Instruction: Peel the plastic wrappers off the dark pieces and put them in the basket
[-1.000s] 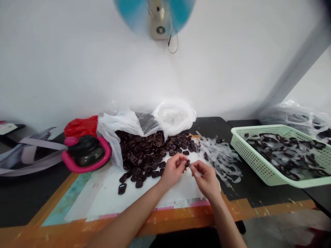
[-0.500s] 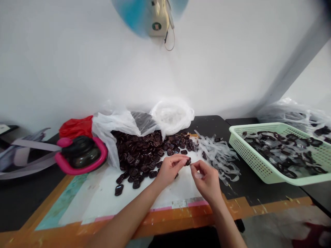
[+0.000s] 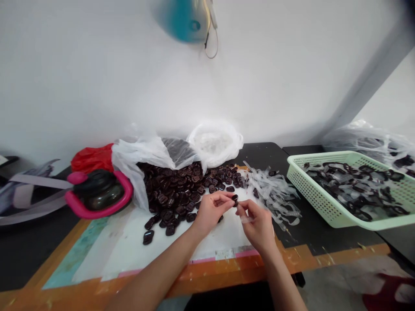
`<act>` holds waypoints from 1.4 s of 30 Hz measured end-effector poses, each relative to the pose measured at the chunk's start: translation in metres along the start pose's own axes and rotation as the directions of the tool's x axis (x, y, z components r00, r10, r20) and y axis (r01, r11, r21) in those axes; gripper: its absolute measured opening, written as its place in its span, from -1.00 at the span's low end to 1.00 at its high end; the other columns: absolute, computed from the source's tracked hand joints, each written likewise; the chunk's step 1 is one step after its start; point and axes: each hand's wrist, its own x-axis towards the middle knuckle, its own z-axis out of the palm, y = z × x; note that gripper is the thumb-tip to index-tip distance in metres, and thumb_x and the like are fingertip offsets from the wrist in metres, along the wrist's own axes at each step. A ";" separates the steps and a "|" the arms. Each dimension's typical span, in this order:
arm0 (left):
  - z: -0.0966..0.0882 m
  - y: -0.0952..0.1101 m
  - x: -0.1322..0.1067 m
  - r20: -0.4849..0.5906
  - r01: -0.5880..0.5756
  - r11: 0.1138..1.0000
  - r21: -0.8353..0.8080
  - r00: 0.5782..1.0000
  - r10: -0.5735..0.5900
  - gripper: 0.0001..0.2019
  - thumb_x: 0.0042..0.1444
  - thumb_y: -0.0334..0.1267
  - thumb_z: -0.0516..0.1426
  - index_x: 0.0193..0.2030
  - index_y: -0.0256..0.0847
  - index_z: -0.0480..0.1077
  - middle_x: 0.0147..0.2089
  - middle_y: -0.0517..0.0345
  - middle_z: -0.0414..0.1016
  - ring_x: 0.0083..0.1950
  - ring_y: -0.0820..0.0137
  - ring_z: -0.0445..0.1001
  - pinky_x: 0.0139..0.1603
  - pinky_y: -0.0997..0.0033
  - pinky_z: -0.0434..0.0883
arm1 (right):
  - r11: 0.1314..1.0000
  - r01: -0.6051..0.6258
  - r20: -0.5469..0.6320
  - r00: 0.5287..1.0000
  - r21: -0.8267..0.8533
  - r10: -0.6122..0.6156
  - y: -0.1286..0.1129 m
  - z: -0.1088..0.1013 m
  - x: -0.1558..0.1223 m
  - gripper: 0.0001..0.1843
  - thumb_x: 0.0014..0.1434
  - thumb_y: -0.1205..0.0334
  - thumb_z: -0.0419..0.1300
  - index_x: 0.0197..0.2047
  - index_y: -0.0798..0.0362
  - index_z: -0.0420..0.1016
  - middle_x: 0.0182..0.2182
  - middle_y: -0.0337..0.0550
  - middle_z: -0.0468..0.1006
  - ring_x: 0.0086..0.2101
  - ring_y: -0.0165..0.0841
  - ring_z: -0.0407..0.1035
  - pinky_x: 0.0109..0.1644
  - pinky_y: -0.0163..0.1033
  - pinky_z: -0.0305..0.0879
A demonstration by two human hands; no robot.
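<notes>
Here's the whole bench in view: a black-topped work table [image 3: 259, 155] with a white sheet [image 3: 220, 246] laid over its near side, and a mint-green perforated plastic basket [image 3: 311, 192] well off to the right of the fingers, loaded with dark pieces and clear film. Beyond and left of the fingers sits a big heap of glossy dark-brown rounded pieces [image 3: 171, 192], spilling from a white plastic bag [image 3: 139, 153], while a tangle of clear film strips [image 3: 275, 194] lies just right of them. Now to the hands! The left hand [image 3: 210, 211] pinches one glossy dark piece [image 3: 235, 200] narrowly between its fingertips, right at the front of the work. The right hand [image 3: 257, 224] comes in tight beside it, fingers closed on a narrow clear strip [image 3: 246, 219] that runs up towards that piece. That piece looks small, light and stiff, and its shiny face could well be slippery, so the rim looks like the safest place to grip. The strip looks soft and flimsy, best taken close to its end.
</notes>
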 end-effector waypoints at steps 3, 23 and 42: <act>0.001 0.002 -0.001 0.004 -0.123 0.976 0.178 0.992 0.124 -0.92 -0.02 -0.36 0.20 -0.48 -0.29 0.44 -0.15 -0.01 0.45 -0.14 0.34 0.43 -0.14 0.36 0.35 | 1.000 0.027 0.006 1.000 -0.007 -0.027 -0.003 0.001 -0.002 -0.70 0.17 0.25 0.06 -0.01 0.05 0.32 -0.36 -0.20 0.54 -0.55 -0.44 0.29 -0.47 -0.36 0.19; 0.012 -0.003 -0.005 0.021 -0.042 0.984 -0.170 0.999 0.046 -0.80 0.03 -0.24 0.21 -0.20 -0.23 0.37 -0.23 0.12 0.44 -0.20 0.43 0.39 -0.13 0.42 0.33 | 0.722 -0.279 0.009 0.935 0.633 0.354 -0.010 0.007 0.010 -0.81 0.02 0.12 0.27 -0.40 0.08 0.47 -0.55 -0.29 0.36 -0.64 -0.55 0.05 -0.63 -0.40 -0.06; 0.003 -0.007 0.000 0.193 0.207 0.842 -0.498 0.973 -0.125 -0.63 -0.18 -0.31 0.35 -0.17 -0.22 0.43 -0.29 0.16 0.49 -0.30 0.50 0.42 -0.17 0.47 0.31 | 0.330 -0.338 0.199 0.899 0.881 0.390 -0.013 0.019 0.001 -0.77 -0.01 0.10 0.31 -0.32 0.06 0.46 -0.68 -0.45 0.00 -0.68 -0.60 -0.25 -0.66 -0.43 -0.25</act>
